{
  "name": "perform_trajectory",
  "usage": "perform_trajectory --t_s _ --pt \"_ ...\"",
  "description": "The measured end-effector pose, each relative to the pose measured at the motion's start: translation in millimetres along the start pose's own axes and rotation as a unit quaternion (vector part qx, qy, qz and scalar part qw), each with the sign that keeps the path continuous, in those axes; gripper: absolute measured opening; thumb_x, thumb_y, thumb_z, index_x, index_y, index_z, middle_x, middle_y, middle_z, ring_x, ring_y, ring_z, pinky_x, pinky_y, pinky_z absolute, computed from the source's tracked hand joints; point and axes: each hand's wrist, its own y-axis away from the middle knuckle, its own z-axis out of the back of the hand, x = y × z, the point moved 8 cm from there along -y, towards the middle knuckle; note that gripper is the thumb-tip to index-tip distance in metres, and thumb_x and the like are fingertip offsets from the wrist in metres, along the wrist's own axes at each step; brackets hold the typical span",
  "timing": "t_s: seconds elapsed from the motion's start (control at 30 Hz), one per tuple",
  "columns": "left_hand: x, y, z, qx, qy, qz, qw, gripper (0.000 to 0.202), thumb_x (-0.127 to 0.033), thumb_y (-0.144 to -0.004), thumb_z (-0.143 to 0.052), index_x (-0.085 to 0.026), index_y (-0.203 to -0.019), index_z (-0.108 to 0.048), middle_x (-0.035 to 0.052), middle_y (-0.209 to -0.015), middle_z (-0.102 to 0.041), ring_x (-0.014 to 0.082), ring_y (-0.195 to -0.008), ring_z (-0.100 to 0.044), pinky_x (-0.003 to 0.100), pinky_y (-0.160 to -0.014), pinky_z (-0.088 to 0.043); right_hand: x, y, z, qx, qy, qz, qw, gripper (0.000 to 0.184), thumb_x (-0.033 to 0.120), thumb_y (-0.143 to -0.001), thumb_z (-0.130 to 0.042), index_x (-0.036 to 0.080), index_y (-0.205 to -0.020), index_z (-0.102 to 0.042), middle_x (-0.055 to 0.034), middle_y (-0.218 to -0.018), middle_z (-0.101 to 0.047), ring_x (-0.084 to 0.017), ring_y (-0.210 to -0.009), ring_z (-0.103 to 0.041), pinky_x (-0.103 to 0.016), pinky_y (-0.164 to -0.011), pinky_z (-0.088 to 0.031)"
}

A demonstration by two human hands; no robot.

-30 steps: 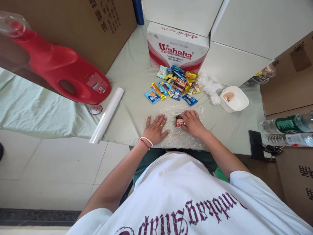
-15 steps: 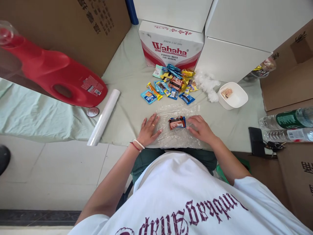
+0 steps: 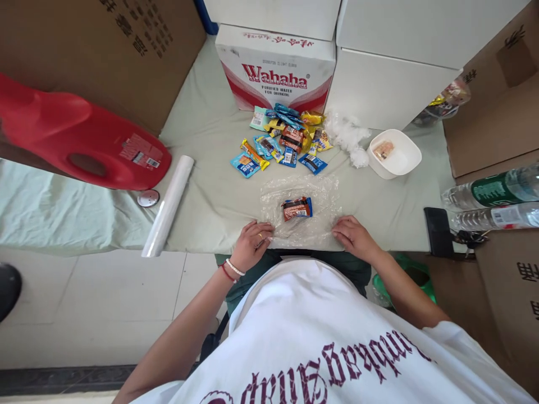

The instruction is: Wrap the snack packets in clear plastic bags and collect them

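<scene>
A sheet of clear plastic wrap [image 3: 324, 207] lies spread and wrinkled on the cloth-covered table. On its middle rests a brown and blue snack packet [image 3: 297, 209]. My left hand [image 3: 251, 245] is closed at the sheet's near left corner, thumb and fingers pinched on the film. At the near right corner my right hand [image 3: 354, 237] pinches the film's edge in the same way. Neither hand touches the packet. Beyond the sheet sits a pile of colourful snack packets [image 3: 290, 137].
A plastic wrap roll [image 3: 168, 206] and a red jug [image 3: 96, 146] stand to the left. Behind the pile is a Wahaba-type water carton [image 3: 275, 70]. To the right are crumpled plastic [image 3: 347, 137], a white bowl [image 3: 402, 157], a black phone [image 3: 438, 231] and water bottles [image 3: 497, 191].
Both hands have drawn back toward my body from beside the packet to the sheet's near corners, and their fingers have closed on the film. The camera view has shifted slightly.
</scene>
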Motion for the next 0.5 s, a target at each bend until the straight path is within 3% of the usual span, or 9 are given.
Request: perform_trajectory --t_s 0.17,0.27,0.33,0.43,0.5 --pt "17.0 -40.0 27.5 -0.026 0.083 0.068 0.994 0.039 -0.049 -0.1 -0.046 -0.022 -0.101 -0.073 0.0102 -0.11 -0.078 0.0231 -0.103 -0.072 0.039 -0.096 -0.055 -8.2 -51.9 41.0 0.009 0.019 -0.007 1.0 0.033 0.04 -0.105 -0.044 0.023 -0.104 -0.073 -0.0084 -0.093 -0.073 -0.026 -0.096 -0.062 -0.043 -0.093 -0.05" --pt "38.1 -66.3 36.0 -0.061 0.031 0.161 0.985 0.036 -0.047 -0.096 -0.051 -0.02 -0.083 -0.07 0.0083 -0.084 -0.074 0.0226 -0.082 -0.068 0.036 -0.08 -0.054 -28.0 -81.7 54.2 -0.007 0.086 -0.084 0.993 0.032 0.034 -0.103 -0.045 0.021 -0.104 -0.074 -0.0089 -0.091 -0.072 -0.027 -0.094 -0.061 -0.042 -0.094 -0.047" --pt "47.3 -80.8 35.3 -0.071 0.005 0.196 0.978 0.034 -0.044 -0.094 -0.054 -0.021 -0.072 -0.064 0.0061 -0.07 -0.067 0.0216 -0.073 -0.064 0.035 -0.073 -0.05 -30.0 -95.8 63.5 -0.055 0.144 -0.127 0.98 0.035 0.033 -0.103 -0.043 0.018 -0.109 -0.075 -0.0126 -0.097 -0.07 -0.029 -0.098 -0.06 -0.046 -0.098 -0.045" --pt "54.8 -93.2 32.1 -0.085 -0.001 0.209 0.974 0.031 -0.042 -0.093 -0.056 -0.021 -0.072 -0.063 0.0051 -0.069 -0.065 0.0206 -0.07 -0.061 0.035 -0.072 -0.049 1.9 -112.3 59.1 -0.108 0.167 -0.065 0.978 0.041 0.038 -0.105 -0.044 0.016 -0.123 -0.073 -0.0164 -0.115 -0.066 -0.032 -0.115 -0.053 -0.048 -0.106 -0.041" --pt "58.9 -92.8 32.7 -0.092 -0.001 0.216 0.972 0.027 -0.04 -0.093 -0.055 -0.02 -0.08 -0.065 0.0063 -0.076 -0.068 0.0214 -0.075 -0.063 0.036 -0.075 -0.05 28.5 -122.5 34.7 -0.064 0.144 0.011 0.987 0.04 0.042 -0.104 -0.049 0.019 -0.126 -0.073 -0.0144 -0.122 -0.064 -0.031 -0.122 -0.05 -0.046 -0.108 -0.039"
